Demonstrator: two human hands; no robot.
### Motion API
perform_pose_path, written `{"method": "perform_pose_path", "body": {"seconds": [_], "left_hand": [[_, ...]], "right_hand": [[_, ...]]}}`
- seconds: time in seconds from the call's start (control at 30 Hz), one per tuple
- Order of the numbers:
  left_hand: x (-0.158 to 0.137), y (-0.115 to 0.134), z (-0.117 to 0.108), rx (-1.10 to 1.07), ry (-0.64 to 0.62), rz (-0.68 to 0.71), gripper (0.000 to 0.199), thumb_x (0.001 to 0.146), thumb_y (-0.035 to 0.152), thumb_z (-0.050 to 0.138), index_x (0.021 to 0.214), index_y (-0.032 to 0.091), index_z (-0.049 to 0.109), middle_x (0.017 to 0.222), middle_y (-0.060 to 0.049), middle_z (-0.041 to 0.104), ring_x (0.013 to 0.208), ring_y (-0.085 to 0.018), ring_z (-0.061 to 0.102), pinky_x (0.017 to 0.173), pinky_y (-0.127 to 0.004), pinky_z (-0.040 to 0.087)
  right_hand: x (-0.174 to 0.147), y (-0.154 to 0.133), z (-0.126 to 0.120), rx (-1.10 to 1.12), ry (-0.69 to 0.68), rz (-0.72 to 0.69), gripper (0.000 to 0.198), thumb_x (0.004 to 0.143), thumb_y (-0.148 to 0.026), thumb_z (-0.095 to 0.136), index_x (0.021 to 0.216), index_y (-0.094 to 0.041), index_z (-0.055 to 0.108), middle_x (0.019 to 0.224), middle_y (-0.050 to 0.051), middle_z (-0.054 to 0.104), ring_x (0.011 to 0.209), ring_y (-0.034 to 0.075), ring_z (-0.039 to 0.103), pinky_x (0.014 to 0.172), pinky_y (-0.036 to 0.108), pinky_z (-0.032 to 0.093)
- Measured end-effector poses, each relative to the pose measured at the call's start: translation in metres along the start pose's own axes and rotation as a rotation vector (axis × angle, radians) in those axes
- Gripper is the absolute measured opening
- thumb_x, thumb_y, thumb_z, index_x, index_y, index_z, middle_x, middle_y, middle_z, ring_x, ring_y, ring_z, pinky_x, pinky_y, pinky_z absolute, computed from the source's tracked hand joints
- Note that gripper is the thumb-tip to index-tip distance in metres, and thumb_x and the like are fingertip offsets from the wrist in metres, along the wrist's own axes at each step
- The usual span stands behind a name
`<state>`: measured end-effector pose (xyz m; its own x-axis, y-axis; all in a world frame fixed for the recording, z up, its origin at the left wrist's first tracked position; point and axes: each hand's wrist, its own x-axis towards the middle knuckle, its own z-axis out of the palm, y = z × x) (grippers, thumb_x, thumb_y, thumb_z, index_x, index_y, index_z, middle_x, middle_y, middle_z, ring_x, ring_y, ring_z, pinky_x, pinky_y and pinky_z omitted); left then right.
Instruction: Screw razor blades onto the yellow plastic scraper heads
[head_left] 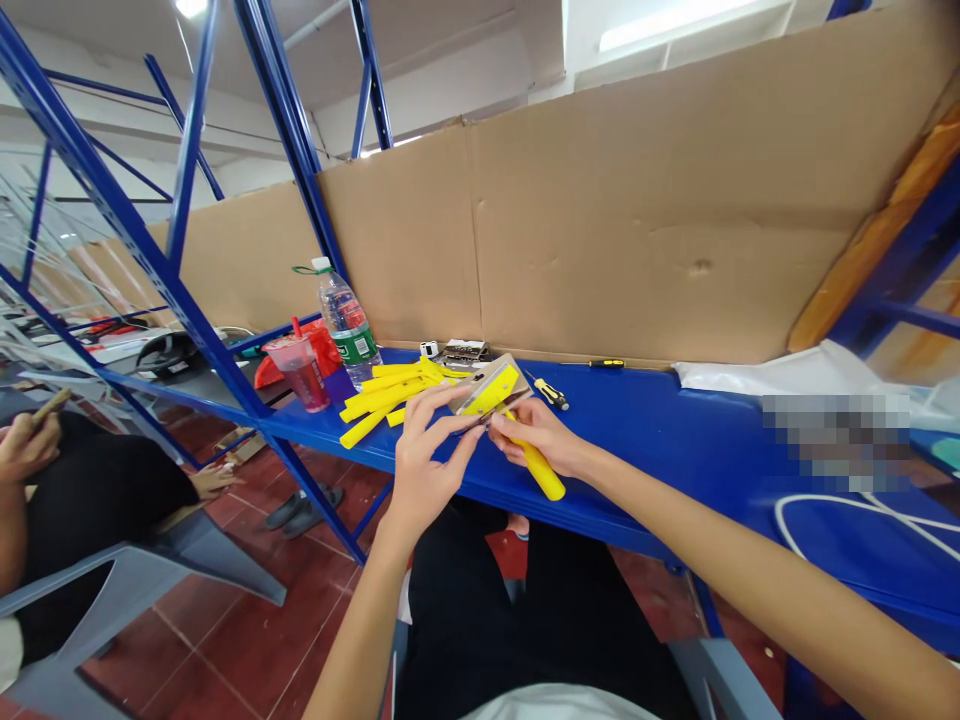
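A scraper with a wide metal head (501, 388), a yellow strip across it and a yellow handle (546, 476) is held above the front of the blue table. My left hand (431, 450) is closed on the left edge of the head, thumb below and fingers along its side. Close to where head and handle meet, my right hand (538, 435) is closed around the handle, whose end sticks out below the fingers. Small details at the joint are hidden by my fingertips. Several loose yellow handles (390, 392) lie in a pile just behind my left hand.
A screwdriver (553, 393) and another one (606, 364) lie on the table (637, 430). Left stand a water bottle (349, 325) and a red drink cup (300, 372). Metal pieces (465, 350) lie by the cardboard wall (600, 220). A white cable (825, 505) curls right. Another person sits left.
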<state>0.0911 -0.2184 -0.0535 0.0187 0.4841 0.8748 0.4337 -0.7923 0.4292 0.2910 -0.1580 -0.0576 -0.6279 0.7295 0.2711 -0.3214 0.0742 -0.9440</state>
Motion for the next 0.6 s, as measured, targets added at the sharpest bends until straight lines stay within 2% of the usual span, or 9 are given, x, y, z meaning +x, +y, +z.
{"method": "perform_pose_path", "body": {"seconds": [0.17,0.27,0.33,0.43,0.53,0.6], "left_hand": [[-0.004,0.002,0.003,0.102,-0.006,0.107,0.017,0.099,0.029,0.082,0.111,0.040,0.090,0.126,-0.006,0.082,0.127,-0.035,0.069,0.121,-0.063,0.050],[-0.003,0.000,0.004,0.132,0.059,0.104,0.015,0.097,0.028,0.085,0.106,0.038,0.090,0.120,-0.006,0.082,0.121,-0.034,0.070,0.117,-0.060,0.052],[-0.003,-0.006,0.005,0.126,0.123,0.038,0.012,0.098,0.030,0.084,0.108,0.035,0.088,0.121,-0.007,0.080,0.122,-0.033,0.070,0.119,-0.057,0.051],[-0.003,-0.017,0.007,0.088,0.186,-0.144,0.030,0.099,0.037,0.085,0.127,0.029,0.080,0.133,-0.011,0.076,0.126,-0.032,0.070,0.113,-0.051,0.054],[-0.005,-0.024,0.011,0.011,0.122,-0.337,0.038,0.097,0.045,0.087,0.127,0.024,0.077,0.132,-0.013,0.077,0.118,-0.030,0.074,0.102,-0.045,0.060],[-0.007,-0.022,0.015,-0.116,0.035,-0.443,0.038,0.097,0.047,0.086,0.124,0.022,0.078,0.126,-0.014,0.081,0.114,-0.031,0.077,0.101,-0.045,0.061]], "right_hand": [[-0.002,0.001,-0.001,-0.024,0.025,-0.055,0.051,0.075,-0.053,0.103,0.098,-0.019,0.071,0.067,-0.005,0.057,0.053,0.009,0.046,0.046,0.024,0.041],[-0.002,0.003,-0.001,-0.066,0.056,-0.076,0.049,0.079,-0.055,0.099,0.096,-0.020,0.069,0.070,-0.005,0.056,0.054,0.010,0.046,0.048,0.024,0.042],[0.001,0.006,0.000,-0.101,0.099,-0.102,0.051,0.087,-0.064,0.091,0.091,-0.021,0.064,0.073,-0.004,0.056,0.056,0.010,0.048,0.048,0.024,0.044],[0.006,0.010,-0.001,-0.163,0.221,-0.123,0.058,0.094,-0.078,0.077,0.090,-0.024,0.056,0.073,-0.006,0.051,0.054,0.011,0.046,0.045,0.025,0.044],[0.008,0.013,-0.007,-0.264,0.312,-0.151,0.055,0.100,-0.080,0.065,0.096,-0.026,0.056,0.074,-0.006,0.049,0.053,0.012,0.043,0.047,0.026,0.043],[0.005,0.011,-0.011,-0.341,0.287,-0.186,0.046,0.108,-0.072,0.060,0.109,-0.026,0.064,0.083,-0.002,0.055,0.066,0.016,0.053,0.060,0.031,0.054]]}}
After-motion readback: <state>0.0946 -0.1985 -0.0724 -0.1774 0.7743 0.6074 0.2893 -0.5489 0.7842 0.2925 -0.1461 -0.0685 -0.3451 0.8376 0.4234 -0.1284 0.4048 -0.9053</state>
